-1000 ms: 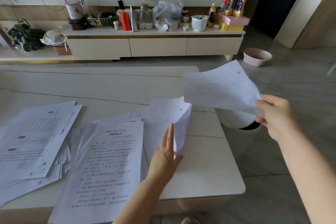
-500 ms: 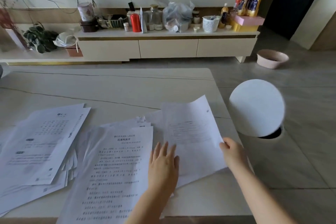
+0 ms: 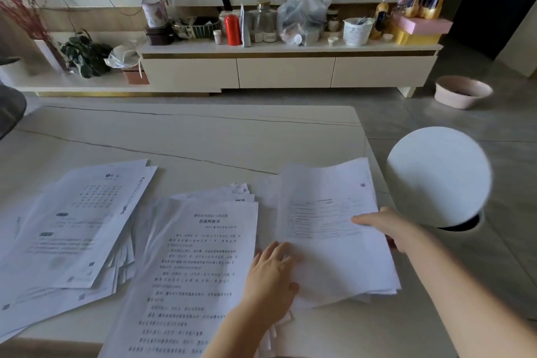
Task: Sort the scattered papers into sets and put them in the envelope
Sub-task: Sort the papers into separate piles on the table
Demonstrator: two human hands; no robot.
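Printed white papers lie in three groups on the pale table (image 3: 203, 136). A fanned left pile (image 3: 72, 229) sits at the left. A middle stack (image 3: 200, 264) with a titled page on top lies in front of me. A right stack (image 3: 331, 229) lies near the table's right edge. My right hand (image 3: 389, 229) grips the right stack at its right edge, thumb on top. My left hand (image 3: 270, 279) touches the lower left corner of that stack, its fingertips hidden beneath the top sheet. No envelope shows.
A white round-lidded bin (image 3: 438, 180) stands on the floor just right of the table. A pink basin (image 3: 462, 91) sits on the floor further back. A low cabinet (image 3: 284, 70) along the wall carries bottles, jars and a basket.
My right hand brought a sheet down from the air onto the right stack and now holds that stack's edge. My left hand slid from the middle papers to the stack's lower left corner.
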